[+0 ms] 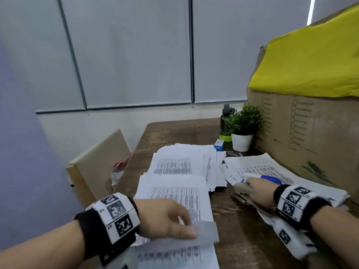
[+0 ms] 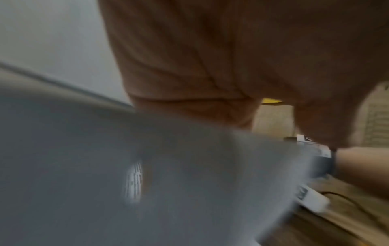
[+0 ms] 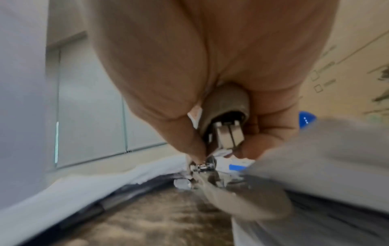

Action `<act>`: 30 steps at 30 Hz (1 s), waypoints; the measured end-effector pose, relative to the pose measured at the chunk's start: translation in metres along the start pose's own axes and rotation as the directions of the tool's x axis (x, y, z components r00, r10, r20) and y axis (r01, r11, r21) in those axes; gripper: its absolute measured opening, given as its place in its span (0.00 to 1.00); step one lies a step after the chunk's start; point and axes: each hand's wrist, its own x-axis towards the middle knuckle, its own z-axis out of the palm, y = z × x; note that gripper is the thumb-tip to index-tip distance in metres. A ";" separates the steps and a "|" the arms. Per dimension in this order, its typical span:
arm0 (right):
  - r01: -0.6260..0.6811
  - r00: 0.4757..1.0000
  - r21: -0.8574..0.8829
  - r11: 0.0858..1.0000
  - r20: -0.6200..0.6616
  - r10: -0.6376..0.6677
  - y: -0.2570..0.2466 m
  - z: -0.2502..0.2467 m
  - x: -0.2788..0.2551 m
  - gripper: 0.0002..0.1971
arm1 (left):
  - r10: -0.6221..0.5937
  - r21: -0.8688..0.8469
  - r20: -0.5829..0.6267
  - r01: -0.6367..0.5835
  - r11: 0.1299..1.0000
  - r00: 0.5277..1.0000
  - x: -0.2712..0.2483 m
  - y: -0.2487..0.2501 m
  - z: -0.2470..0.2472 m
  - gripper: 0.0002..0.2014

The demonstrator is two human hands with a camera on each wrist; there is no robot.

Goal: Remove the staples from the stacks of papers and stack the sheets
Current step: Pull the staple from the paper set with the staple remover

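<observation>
Head view, left hand [image 1: 165, 218] pinching sheet [image 1: 204, 230], right hand [image 1: 256, 191] curled around stapler [image 1: 241, 188]

Pale grey roller blinds [image 1: 136, 55] drawn down across back wall, split by dark vertical seams. Cream wall strip [image 1: 116, 121] seen beneath blinds. Bright light sliver [image 1: 311, 10] noted at upper right. Dark brown wooden table [image 1: 239, 230] set against that wall. Beige chair back [image 1: 101, 158] placed at table's left edge. Plain lavender-grey wall [image 1: 23, 133] seen at left.
</observation>
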 end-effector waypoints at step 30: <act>0.530 0.843 0.056 0.846 0.075 -0.533 -0.219 0.042 -0.076 0.04 | -0.327 0.381 -0.112 0.344 0.858 0.938 -0.046 -0.111 0.064 0.60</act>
